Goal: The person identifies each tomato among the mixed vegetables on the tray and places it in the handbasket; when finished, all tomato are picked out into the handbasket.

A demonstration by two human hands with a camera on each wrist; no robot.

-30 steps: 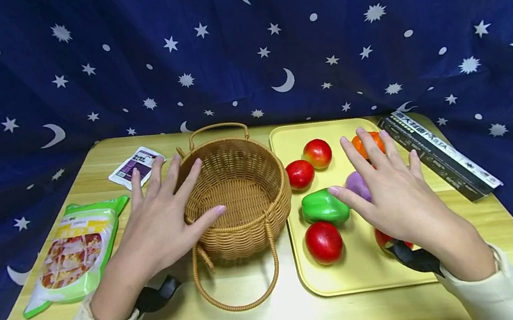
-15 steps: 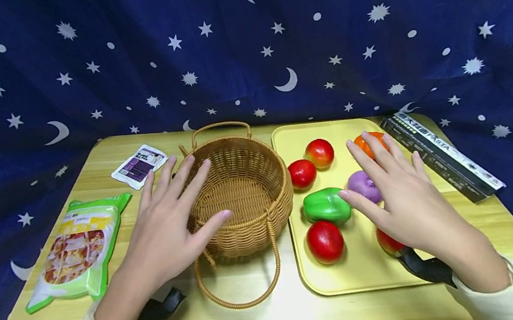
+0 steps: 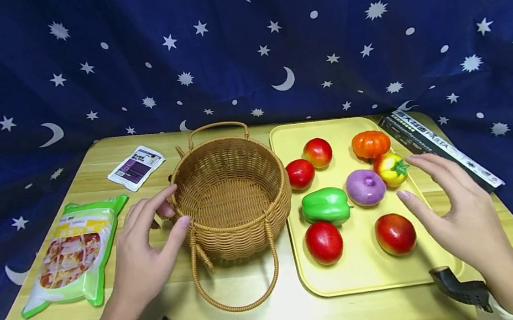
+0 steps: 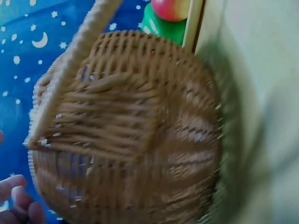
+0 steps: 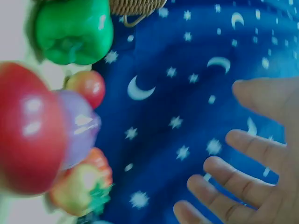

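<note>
A brown wicker basket stands mid-table, one handle hanging down in front. My left hand is at its left side, fingers bent loosely, fingertips right at the rim; nothing shows in its grasp. The basket's woven wall fills most of the left wrist view. My right hand hovers over the right edge of the yellow tray, fingers spread and holding nothing. Nearest it lie a red fruit and a yellow-red fruit with a green leafy top.
Also on the tray are a green bell pepper, a purple onion-like vegetable, an orange pumpkin and several red fruits. A black pasta box lies right, a green-edged food bag left, a white-purple pouch behind it.
Both hands, earlier spread flat with palms down, have turned and drawn back. The left moved left from over the basket, the right moved right, uncovering the vegetables on the tray.
</note>
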